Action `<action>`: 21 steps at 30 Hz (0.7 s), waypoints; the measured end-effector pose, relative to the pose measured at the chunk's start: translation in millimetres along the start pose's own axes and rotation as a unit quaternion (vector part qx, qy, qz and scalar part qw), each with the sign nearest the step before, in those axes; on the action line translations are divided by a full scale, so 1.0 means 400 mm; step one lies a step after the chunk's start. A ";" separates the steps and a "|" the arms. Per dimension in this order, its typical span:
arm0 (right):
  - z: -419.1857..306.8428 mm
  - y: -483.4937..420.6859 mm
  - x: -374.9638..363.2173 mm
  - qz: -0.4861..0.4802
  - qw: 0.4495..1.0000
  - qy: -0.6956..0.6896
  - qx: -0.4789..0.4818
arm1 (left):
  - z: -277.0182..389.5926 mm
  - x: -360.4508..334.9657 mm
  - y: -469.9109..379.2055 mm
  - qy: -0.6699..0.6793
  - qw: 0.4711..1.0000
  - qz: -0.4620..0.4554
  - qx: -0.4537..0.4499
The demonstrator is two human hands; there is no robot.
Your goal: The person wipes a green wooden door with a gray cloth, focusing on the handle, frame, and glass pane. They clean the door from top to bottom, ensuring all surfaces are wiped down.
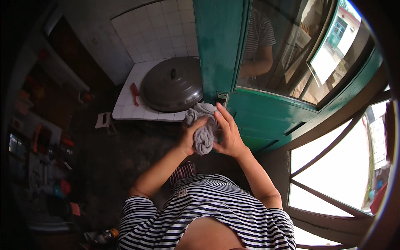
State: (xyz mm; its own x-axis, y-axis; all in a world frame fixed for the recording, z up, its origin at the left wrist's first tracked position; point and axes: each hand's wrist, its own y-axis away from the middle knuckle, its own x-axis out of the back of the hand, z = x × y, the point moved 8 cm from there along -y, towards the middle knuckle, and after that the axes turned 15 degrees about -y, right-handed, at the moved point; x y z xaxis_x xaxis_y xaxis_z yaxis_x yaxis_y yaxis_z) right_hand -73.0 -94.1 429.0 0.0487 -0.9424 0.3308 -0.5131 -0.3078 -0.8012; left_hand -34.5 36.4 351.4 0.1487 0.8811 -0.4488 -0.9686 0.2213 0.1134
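Note:
A crumpled grey cloth (204, 137) is bunched up in front of my chest. My left hand (189, 134) grips it from the left, with the thumb laid across its folds. On the other side, my right hand (230, 132) has its fingers apart and its fingertips at the cloth's edge; whether it presses on the cloth is hard to see. Just beyond the hands stands a green wooden door (268, 115) with a glass pane (275, 62). A metal latch (222, 97) on the door shows right above my right fingertips.
Behind the door's edge is a white-tiled counter (125, 106) with a large dark domed lid (170, 90) and a red-handled tool (134, 93). A small stool (104, 120) stands on the dark floor at left. A barred window (328, 168) is on the right.

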 end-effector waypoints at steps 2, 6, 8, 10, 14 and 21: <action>0.037 0.080 0.030 0.121 0.992 -0.022 0.031 | 0.200 -0.037 0.024 -0.087 0.969 0.110 -0.205; 0.180 0.151 0.013 0.190 0.966 0.018 -0.174 | 0.631 -0.252 0.094 -0.270 0.767 0.122 -0.569; 0.230 0.160 -0.016 0.193 0.952 0.023 -0.237 | 0.785 -0.386 0.115 -0.354 0.586 0.153 -0.712; 0.283 0.173 -0.023 0.162 0.951 0.028 -0.260 | 0.881 -0.516 0.124 -0.376 0.309 0.254 -0.836; 0.355 0.184 -0.047 0.117 0.927 -0.082 -0.347 | 0.813 -0.583 0.023 -0.483 0.272 0.265 -0.789; 0.346 0.190 -0.059 0.064 0.955 -0.050 -0.284 | 0.243 -0.238 -0.120 -0.727 0.283 0.153 -0.607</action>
State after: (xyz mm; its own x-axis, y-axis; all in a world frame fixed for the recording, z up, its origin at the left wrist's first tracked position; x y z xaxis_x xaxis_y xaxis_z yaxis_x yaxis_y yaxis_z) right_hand 5.4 -113.4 291.3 0.0210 -0.9840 0.1770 -0.9010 -0.0954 -0.4232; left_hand 17.1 -17.5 474.9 -0.9083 0.2178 0.3571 -0.2050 0.5122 -0.8340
